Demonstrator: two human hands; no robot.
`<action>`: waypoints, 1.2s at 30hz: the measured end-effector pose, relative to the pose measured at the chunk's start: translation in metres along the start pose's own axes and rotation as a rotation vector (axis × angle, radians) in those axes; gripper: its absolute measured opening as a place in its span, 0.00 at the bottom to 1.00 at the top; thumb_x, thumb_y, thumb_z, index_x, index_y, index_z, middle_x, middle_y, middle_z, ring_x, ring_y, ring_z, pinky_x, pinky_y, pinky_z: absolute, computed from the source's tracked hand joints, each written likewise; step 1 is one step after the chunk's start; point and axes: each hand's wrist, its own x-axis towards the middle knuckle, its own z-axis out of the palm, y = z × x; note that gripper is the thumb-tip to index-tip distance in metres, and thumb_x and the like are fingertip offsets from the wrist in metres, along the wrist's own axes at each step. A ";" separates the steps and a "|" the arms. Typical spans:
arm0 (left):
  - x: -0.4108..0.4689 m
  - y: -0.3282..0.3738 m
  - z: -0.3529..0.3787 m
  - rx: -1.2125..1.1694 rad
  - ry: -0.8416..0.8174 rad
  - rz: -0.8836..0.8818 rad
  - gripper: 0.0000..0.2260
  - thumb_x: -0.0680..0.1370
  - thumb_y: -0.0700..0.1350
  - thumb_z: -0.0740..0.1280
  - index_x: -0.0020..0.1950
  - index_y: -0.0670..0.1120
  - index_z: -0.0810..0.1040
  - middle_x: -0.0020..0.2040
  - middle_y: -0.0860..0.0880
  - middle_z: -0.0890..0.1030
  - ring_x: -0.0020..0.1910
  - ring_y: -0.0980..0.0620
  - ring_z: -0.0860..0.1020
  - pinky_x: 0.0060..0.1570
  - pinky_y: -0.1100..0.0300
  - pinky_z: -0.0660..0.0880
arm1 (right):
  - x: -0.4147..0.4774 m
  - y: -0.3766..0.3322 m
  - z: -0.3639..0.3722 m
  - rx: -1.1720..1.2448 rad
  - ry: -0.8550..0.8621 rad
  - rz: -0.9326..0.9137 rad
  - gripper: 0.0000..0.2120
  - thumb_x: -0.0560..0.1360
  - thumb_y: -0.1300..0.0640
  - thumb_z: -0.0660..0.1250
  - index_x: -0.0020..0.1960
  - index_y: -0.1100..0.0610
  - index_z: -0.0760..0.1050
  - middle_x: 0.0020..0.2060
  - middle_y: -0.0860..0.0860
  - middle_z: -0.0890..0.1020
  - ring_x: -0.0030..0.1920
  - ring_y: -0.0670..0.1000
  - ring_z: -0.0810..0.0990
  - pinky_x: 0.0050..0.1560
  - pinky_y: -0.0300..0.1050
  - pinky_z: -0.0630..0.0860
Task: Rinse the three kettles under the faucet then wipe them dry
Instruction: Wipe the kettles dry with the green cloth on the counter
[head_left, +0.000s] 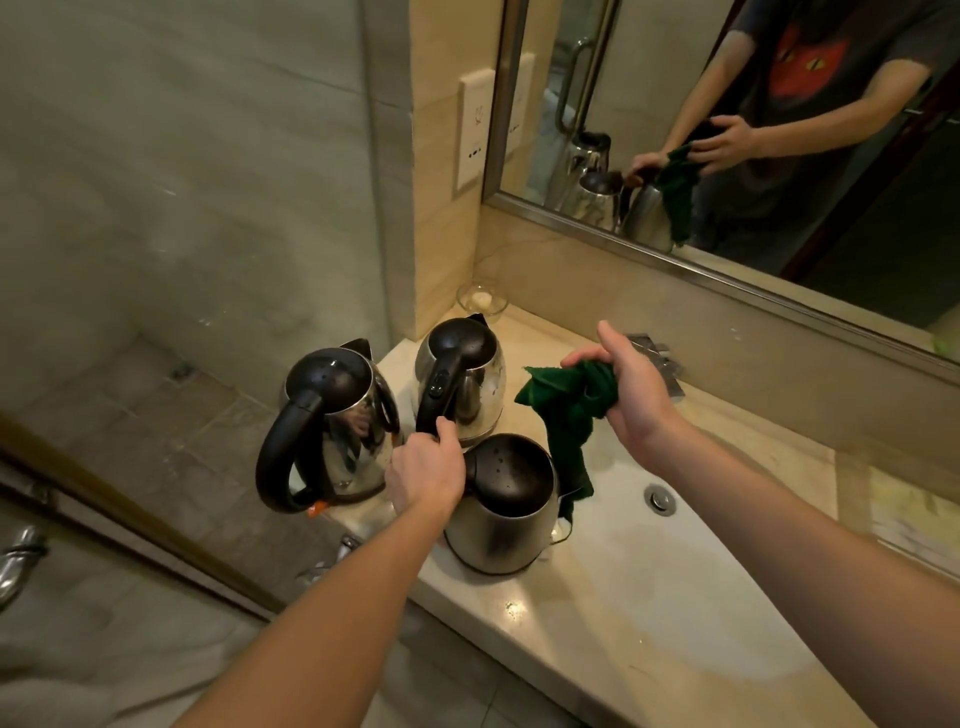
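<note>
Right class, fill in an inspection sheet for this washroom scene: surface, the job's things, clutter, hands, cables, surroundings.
Surface: pale stone counter with a sink.
Job's things: three steel kettles, left, back, front; green cloth.
Clutter: small glass dish in the corner.
Hands: left hand grips the back kettle's handle; right hand holds the cloth.
Cables: nothing seen.
Surroundings: mirror, wall socket, faucet.
</note>
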 end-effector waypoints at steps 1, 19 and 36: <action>0.002 -0.001 0.001 0.006 -0.019 -0.010 0.25 0.80 0.59 0.51 0.38 0.45 0.79 0.40 0.45 0.79 0.43 0.46 0.76 0.46 0.53 0.71 | -0.005 -0.002 0.004 -0.021 -0.004 -0.032 0.27 0.80 0.38 0.55 0.34 0.52 0.82 0.46 0.55 0.83 0.56 0.57 0.78 0.67 0.58 0.68; -0.003 -0.002 -0.016 0.073 -0.153 0.096 0.27 0.82 0.58 0.48 0.51 0.41 0.80 0.49 0.40 0.79 0.46 0.44 0.75 0.52 0.51 0.71 | -0.084 0.086 0.040 -1.258 -0.305 -0.360 0.34 0.79 0.34 0.43 0.80 0.50 0.51 0.79 0.42 0.48 0.77 0.52 0.53 0.76 0.45 0.47; -0.002 0.003 -0.017 0.168 -0.166 0.127 0.28 0.82 0.58 0.48 0.53 0.39 0.79 0.51 0.39 0.80 0.50 0.41 0.76 0.53 0.49 0.71 | -0.077 0.099 0.014 -1.527 -0.357 -0.677 0.37 0.79 0.34 0.40 0.78 0.57 0.60 0.77 0.53 0.60 0.50 0.59 0.75 0.58 0.52 0.74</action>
